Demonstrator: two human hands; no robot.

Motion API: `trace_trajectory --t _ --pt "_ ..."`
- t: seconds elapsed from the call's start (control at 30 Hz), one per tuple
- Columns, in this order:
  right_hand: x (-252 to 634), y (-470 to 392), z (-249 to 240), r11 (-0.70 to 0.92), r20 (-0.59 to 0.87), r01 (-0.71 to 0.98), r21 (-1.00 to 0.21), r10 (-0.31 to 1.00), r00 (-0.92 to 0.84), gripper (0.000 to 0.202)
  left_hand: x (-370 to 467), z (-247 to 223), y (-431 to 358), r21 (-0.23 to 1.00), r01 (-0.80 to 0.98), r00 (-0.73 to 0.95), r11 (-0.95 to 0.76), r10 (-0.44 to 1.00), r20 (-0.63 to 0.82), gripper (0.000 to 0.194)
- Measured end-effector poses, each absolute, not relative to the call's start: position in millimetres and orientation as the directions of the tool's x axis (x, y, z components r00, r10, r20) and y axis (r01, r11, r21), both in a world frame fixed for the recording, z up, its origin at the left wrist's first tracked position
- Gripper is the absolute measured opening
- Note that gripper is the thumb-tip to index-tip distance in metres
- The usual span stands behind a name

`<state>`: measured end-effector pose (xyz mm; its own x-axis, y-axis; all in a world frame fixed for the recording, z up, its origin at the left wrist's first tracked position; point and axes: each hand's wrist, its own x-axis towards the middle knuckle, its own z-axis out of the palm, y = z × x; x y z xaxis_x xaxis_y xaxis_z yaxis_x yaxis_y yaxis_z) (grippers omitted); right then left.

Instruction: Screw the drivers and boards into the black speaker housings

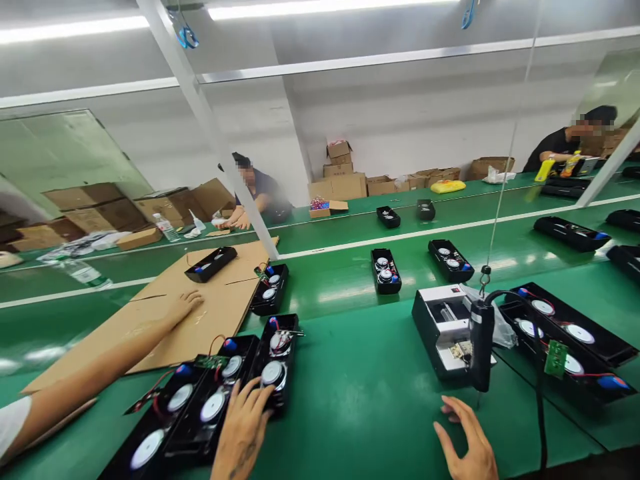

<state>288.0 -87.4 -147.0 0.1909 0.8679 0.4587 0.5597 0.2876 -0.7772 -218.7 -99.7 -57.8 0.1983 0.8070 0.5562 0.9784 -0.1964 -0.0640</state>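
My left hand is at the near end of a black speaker housing, its fingers bent over the edge beside a round white-coned speaker. Two more housings lie to its left, one holding a white speaker and a green circuit board. My right hand hovers over the green bench, thumb and fingers apart, with nothing in it. Just above it hangs a black electric screwdriver on a cord, bit downward. Behind the screwdriver stands a black-and-white box with small metal parts in its tray.
A co-worker's arm reaches from the left across a cardboard sheet. More speaker housings lie at right, with a black cable hanging before them. Further housings sit on the green belt. Two people work across the line.
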Motion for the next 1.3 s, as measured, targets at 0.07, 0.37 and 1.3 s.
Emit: trace_trajectory --t 0.07,0.37,1.3 --pt "259.2 -97.5 -142.0 0.304 0.402 0.485 -0.82 0.909 0.111 0.044 -164.6 -46.5 -83.1 -0.044 0.966 0.234 -0.255 0.785 0.574 0.028" --pt "208.4 -102.3 -120.6 0.486 0.425 0.498 -0.718 0.873 -0.238 0.121 58.0 -43.1 -95.4 0.411 0.796 0.156 -0.444 0.807 0.57 0.031" --pt "260.4 -32.5 15.4 0.648 0.204 0.395 -0.651 0.651 -0.731 0.025 -6.1 -43.6 -94.3 0.301 0.716 0.424 -0.629 0.736 0.528 0.024"
